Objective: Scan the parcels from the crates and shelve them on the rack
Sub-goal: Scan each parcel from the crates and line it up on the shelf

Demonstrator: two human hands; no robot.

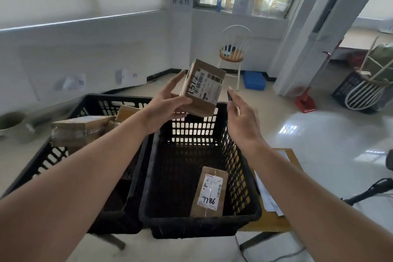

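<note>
On the far left I see a grey pot (10, 120) sitting by the wall. Next comes the left crate (63, 155), black and slatted, with several brown parcels (81, 128) piled in its far end. My left hand (168, 105) is raised above the gap between the crates; its thumb and palm grip the lower left edge of a small cardboard parcel (203, 87), while the fingers reach up along its left side. That parcel is tilted, its white label facing me with handwritten digits that look like 1512. Beneath it stands the right crate (200, 222), touching the left crate, and a single parcel marked 7186 (209, 192) lies flat in its near right corner. My right hand (242, 122) hovers just right of the held parcel, apart from it, fingers straight; something dark shows at the fingertips, but I cannot tell whether it is held. Papers (266, 195) lie just right of the crate, and a black cable (370, 190) runs along the near right edge. Farther back, a white chair (234, 49) stands under the window, with a blue tray (254, 80) on the floor beside it.
</note>
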